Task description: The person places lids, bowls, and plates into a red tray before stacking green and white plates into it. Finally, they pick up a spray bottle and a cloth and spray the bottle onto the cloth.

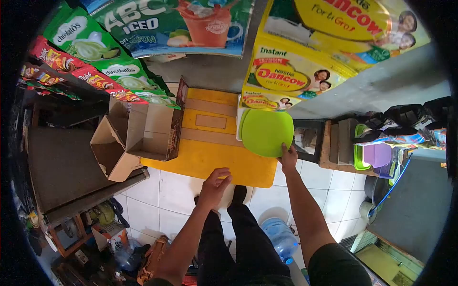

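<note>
Head camera: the right hand point(288, 159) has the near right edge of a flat green plastic piece point(268, 132), perhaps a lid or shallow plate, pinched at the rim. That grip seems to suit something broad and thin, since the edge offers an easy hold while most of the upper face is left uncovered. The fingers' exact placing underneath is hidden. The piece is over the right end of the yellow table point(214, 159), beside the wall; whether it rests there or is slightly raised, I cannot tell. A white edge point(239, 128) shows along its left side, belonging to something mostly covered by it.

The left hand point(217, 188) is empty, fingers loosely bent and moderately spread, near the table's front edge, probably just held out of the way.

Two open cardboard boxes, one plain point(107, 145) and one with dark printed sides point(174, 133), are side by side at the left, their open tops presumably giving easy access. Yellow milk packs point(281, 76) and green sachets point(88, 40) hang above, likely to spare the surface below, and a purple plastic piece point(377, 155) is among the containers on the right
</note>
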Tool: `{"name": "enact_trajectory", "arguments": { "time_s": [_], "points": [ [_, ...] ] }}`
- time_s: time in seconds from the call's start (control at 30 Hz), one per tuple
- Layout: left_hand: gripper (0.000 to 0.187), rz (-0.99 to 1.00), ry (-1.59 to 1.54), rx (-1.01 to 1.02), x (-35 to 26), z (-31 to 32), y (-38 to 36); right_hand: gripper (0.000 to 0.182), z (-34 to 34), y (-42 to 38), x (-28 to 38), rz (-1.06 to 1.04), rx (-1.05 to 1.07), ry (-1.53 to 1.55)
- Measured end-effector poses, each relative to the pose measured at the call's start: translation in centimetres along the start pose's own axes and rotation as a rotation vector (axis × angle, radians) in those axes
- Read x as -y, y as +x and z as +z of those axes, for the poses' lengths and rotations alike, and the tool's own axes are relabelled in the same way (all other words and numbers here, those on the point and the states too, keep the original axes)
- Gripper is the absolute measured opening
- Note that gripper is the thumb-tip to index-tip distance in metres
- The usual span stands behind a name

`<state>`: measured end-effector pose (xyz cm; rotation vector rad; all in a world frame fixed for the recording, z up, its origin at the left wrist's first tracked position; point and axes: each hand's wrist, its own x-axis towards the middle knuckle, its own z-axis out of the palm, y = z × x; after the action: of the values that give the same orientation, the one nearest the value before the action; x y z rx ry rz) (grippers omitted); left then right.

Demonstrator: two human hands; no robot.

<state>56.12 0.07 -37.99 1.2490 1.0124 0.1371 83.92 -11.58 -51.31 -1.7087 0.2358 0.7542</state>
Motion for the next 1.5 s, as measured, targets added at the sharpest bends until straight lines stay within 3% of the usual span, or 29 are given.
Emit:
{"name": "enact_trajectory", "arguments": {
  "time_s": [0.3,0.4,0.43,0.5,0.57,0.63,0.7,0.83,0.97,1.0,1.03,1.1,1.23,1.3,1.5],
  "points": [
    [0.035,0.059,-0.049,-0.004,2.6,0.6,1.6,0.024,-1.8,1.0,-1.5,-0.109,-0.006,0.085],
    [0.034,0.061,-0.099,-0.025,4.1,1.1,1.4,0.02,-1.8,0.1,-0.5,-0.011,0.053,0.072],
    [0.034,0.061,-0.099,-0.025,3.7,1.2,1.5,0.02,-2.0,-0.1,-0.4,0.059,0.178,0.076],
    [0.034,-0.168,-0.194,0.008,2.6,1.5,2.0,0.022,-2.1,-0.7,-0.7,0.134,0.301,0.077],
    [0.044,-0.145,-0.139,0.014,4.0,1.8,4.2,0.023,-2.3,-1.2,-1.2,0.105,0.353,0.251],
    [0.054,-0.115,-0.091,0.021,3.9,2.4,5.9,0.025,-2.1,-2.7,-1.0,0.13,0.342,0.235],
    [0.058,-0.351,-0.161,-0.082,3.1,3.2,7.5,0.033,-2.1,-3.9,-0.7,0.172,0.411,0.196],
    [0.066,-0.484,-0.265,-0.141,4.6,4.2,9.4,0.037,-1.5,-6.2,-1.0,0.246,0.409,0.173],
    [0.051,-0.23,-0.251,-0.205,7.3,4.6,8.8,0.048,-0.7,-8.2,-1.4,0.243,0.456,0.222],
    [0.045,-0.127,-0.31,-0.231,7.3,4.3,8.2,0.047,-0.2,-8.5,-1.1,0.151,0.494,0.2],
    [0.045,-0.146,-0.304,-0.234,6.8,3.8,7.4,0.046,0.2,-8.9,-0.7,0.058,0.528,0.181],
    [0.033,-0.178,-0.548,-0.135,5.8,2.5,5.5,0.046,0.5,-9.6,-0.1,0.116,0.544,0.148],
    [0.036,-0.233,-0.625,-0.113,4.1,-0.9,2.1,0.045,2.4,-11.3,0.6,0.081,0.569,0.125],
    [0.033,-0.189,-0.591,-0.202,4.1,-2.7,0.6,0.046,3.4,-12.2,1.8,0.279,0.378,0.243],
    [0.025,-0.11,-0.597,-0.346,1.4,-7.7,-4.1,0.051,3.7,-13.3,3.7,0.238,0.361,0.113]
  ]
}}
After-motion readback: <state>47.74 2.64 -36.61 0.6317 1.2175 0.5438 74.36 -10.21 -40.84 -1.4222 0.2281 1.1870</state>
